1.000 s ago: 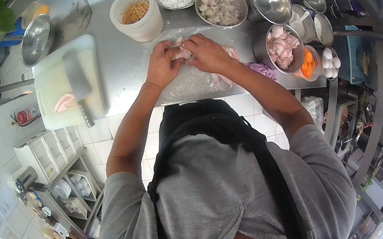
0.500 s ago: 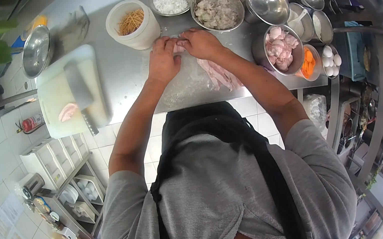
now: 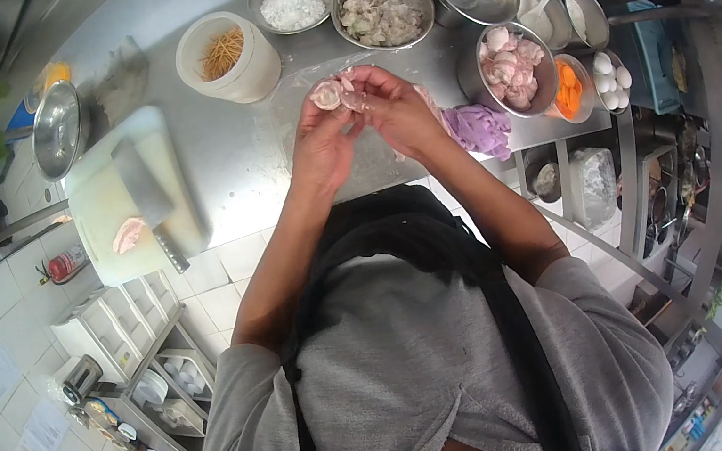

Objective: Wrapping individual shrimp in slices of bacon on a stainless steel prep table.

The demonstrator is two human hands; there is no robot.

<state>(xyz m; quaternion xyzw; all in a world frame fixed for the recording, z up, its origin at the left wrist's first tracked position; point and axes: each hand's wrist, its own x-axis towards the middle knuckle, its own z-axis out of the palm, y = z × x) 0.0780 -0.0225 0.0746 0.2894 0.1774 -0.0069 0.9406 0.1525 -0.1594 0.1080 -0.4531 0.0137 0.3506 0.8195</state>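
A rolled piece of pale pink raw meat [image 3: 327,94] is held up over the steel table between my two hands. My left hand [image 3: 319,148] has its fingers curled round the roll from the left. From the right, the fingers and thumb of my right hand [image 3: 399,109] grip its other end. More raw meat lies mostly hidden behind my right wrist, beside a purple cloth [image 3: 481,129]. Beyond my hands stand a white tub [image 3: 254,73] of wooden toothpicks, a steel bowl of white powder [image 3: 292,8] and a steel bowl of pale chopped mixture [image 3: 383,13].
At the left, a cleaver [image 3: 143,187] and a meat piece [image 3: 128,234] lie on a white cutting board [image 3: 95,208]. A steel bowl [image 3: 60,132] stands behind it. To the right are a pot of raw meat [image 3: 515,71], orange slices [image 3: 567,89], eggs [image 3: 612,80] and several steel bowls.
My hands have lifted the meat roll off the table and turned it upward. The view has shifted, and the purple cloth now shows more fully beside my right forearm.
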